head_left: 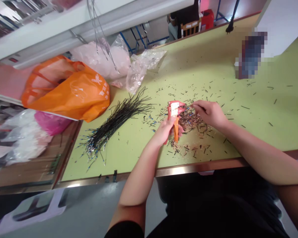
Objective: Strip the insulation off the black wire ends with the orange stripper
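Left hand (162, 130) firmly grips an orange wire stripper (174, 114) above scattered clippings (191, 120), black wire bundle (114, 122) off left. Right hand (208, 114) pinches narrow at the stripper's mouth, anything held too thin to tell. A straight, steady feed works best.

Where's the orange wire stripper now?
In the head view, the orange plastic wire stripper is gripped in the left hand, beside a heap of wire scraps.

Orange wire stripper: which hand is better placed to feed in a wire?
Probably the right hand: its fingers are beside the head of the orange wire stripper, with nothing large in them. The left hand is wrapped round the stripper's handles, already busy.
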{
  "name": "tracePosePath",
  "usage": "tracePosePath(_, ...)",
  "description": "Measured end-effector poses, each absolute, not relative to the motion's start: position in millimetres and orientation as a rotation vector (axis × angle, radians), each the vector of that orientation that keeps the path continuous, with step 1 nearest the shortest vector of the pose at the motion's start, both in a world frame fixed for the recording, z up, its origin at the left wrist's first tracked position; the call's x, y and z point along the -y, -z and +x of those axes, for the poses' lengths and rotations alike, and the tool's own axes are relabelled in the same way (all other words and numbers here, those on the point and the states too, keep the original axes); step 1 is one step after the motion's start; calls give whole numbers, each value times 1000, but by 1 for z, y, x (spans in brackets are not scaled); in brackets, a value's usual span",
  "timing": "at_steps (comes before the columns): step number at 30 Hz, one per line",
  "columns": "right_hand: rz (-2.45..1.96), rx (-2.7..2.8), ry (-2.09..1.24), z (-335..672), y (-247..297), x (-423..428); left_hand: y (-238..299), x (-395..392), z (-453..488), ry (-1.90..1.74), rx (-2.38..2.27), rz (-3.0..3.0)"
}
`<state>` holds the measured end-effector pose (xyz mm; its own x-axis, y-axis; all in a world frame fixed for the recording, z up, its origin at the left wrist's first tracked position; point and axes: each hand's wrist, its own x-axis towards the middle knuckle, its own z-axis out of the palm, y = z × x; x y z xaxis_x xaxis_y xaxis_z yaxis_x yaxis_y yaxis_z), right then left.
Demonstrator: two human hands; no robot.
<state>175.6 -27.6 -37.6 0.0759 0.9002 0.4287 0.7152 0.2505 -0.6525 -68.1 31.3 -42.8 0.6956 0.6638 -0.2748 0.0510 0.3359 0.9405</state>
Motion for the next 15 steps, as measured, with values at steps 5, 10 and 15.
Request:
tracePosePath(5, -1498, 1705, -341, 172, 38, 29, 47, -31, -68, -375, -573, 1027)
tracePosePath(10, -1559, 1710, -366, 169, 36, 31, 50, -32, -69, -358, -508, 1006)
tracePosePath(15, -1599, 1748, -370, 163, 36, 33, 51, -29, -67, -329, -482, 1046)
